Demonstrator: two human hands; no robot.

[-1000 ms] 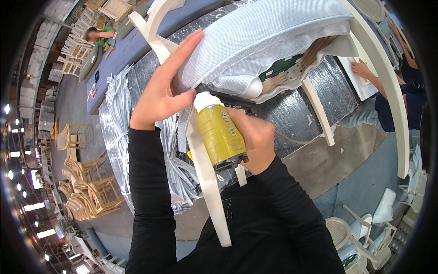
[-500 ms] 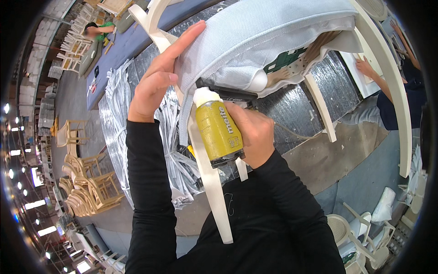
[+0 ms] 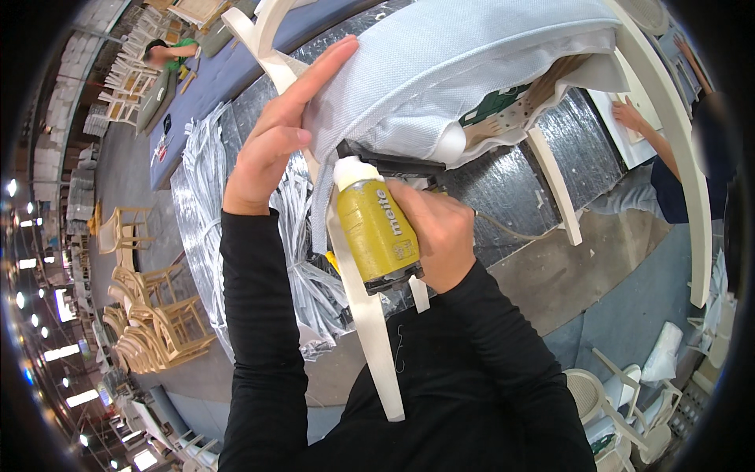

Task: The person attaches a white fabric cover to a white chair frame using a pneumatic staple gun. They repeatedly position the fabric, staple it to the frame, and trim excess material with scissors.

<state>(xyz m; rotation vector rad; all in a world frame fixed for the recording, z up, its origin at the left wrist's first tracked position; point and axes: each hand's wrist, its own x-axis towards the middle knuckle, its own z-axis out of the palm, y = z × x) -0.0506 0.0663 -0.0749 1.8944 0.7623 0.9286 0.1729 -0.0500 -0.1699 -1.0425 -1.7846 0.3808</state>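
Observation:
A chair with pale blue upholstery (image 3: pixel 440 59) and cream wooden legs lies tipped on the work surface, its underside partly facing me. My left hand (image 3: pixel 271 141) rests along the left side of the cushion, fingers stretched out against the fabric. In my right hand (image 3: pixel 436 232) is a yellow staple gun (image 3: pixel 376 228), gripped from its right side. Its black nose and magazine sit at the lower edge of the upholstery, near a cream leg (image 3: pixel 377 354); the exact contact point is hidden. White lining and green webbing (image 3: pixel 494 104) show inside the seat's underside.
An air hose (image 3: pixel 511 234) trails right from the gun. Bundled grey-white strips (image 3: pixel 204 212) hang on the left of the plastic-wrapped table (image 3: pixel 578 153). At right, a person in dark clothes (image 3: pixel 668 169) works close by; another person (image 3: pixel 177 51) is far left. Wooden chair frames (image 3: pixel 157 315) stand left.
The cushion, both my hands and the staple gun have shifted very slightly to the right. My grip on the gun looks the same, and its nose stays at the fabric edge.

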